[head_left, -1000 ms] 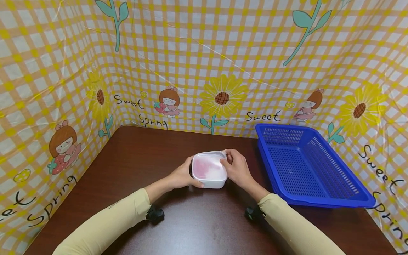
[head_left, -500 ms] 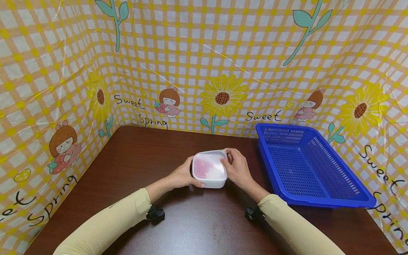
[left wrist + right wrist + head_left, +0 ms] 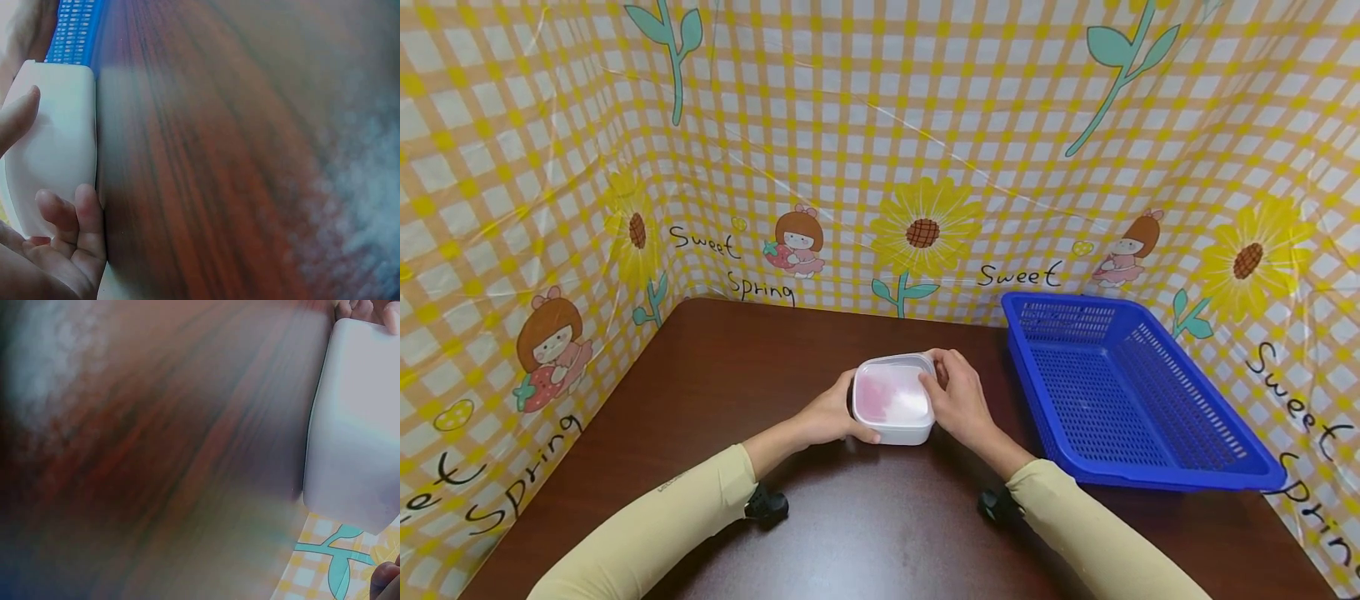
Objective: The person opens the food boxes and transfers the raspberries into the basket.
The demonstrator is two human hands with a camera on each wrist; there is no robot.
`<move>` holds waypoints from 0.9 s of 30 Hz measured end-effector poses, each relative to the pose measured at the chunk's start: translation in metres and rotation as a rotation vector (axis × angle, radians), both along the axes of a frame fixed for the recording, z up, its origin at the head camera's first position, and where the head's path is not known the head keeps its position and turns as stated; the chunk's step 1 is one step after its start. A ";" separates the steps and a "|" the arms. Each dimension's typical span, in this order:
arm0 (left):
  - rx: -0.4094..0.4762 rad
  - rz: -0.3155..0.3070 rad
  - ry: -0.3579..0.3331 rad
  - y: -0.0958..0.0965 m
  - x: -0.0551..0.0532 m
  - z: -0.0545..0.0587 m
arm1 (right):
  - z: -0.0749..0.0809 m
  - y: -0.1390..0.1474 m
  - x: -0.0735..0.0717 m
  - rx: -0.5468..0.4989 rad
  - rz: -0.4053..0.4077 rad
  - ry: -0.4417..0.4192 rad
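A white square food container (image 3: 895,435) with a translucent lid (image 3: 891,396) sits on the dark wooden table, between both hands. Pink and white patches show on or through the lid. My left hand (image 3: 829,414) grips the container's left side, its thumb on the near wall. In the left wrist view, curled fingertips (image 3: 87,206) press the white wall (image 3: 59,131) low down. At the far right corner, my right hand (image 3: 958,396) pinches the lid's edge with thumb and bent fingers. The right wrist view shows the container's wall (image 3: 356,431) close up; whether the lid is loose cannot be told.
A blue perforated plastic basket (image 3: 1037,392) stands on the right of the table (image 3: 737,350). Behind and at both sides hangs a yellow checked cloth (image 3: 835,125) with sunflowers and cartoon figures. Dark wrist cameras (image 3: 767,504) hang below both forearms.
The pink and white patches on the lid have shifted shape slightly. Both hands stay in nearly the same place on the container.
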State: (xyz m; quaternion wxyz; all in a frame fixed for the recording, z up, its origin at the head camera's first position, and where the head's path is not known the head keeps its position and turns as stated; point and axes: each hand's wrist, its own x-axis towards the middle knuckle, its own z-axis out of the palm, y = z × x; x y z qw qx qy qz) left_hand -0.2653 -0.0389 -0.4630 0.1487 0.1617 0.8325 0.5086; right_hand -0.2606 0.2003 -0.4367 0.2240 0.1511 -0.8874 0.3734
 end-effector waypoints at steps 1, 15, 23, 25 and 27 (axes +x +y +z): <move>0.001 -0.001 -0.001 0.000 0.000 0.000 | 0.001 0.000 0.000 -0.002 0.002 0.009; 0.018 -0.009 -0.022 0.000 0.001 0.001 | 0.009 0.002 0.003 -0.021 0.010 0.049; 0.009 -0.006 -0.017 -0.001 0.000 -0.001 | 0.020 -0.002 0.011 -0.076 0.023 0.062; -0.002 -0.003 -0.002 -0.001 0.000 0.000 | 0.022 -0.002 0.012 -0.087 0.023 0.060; -0.005 -0.003 0.006 -0.001 0.001 0.000 | 0.023 -0.002 0.014 -0.094 0.024 0.054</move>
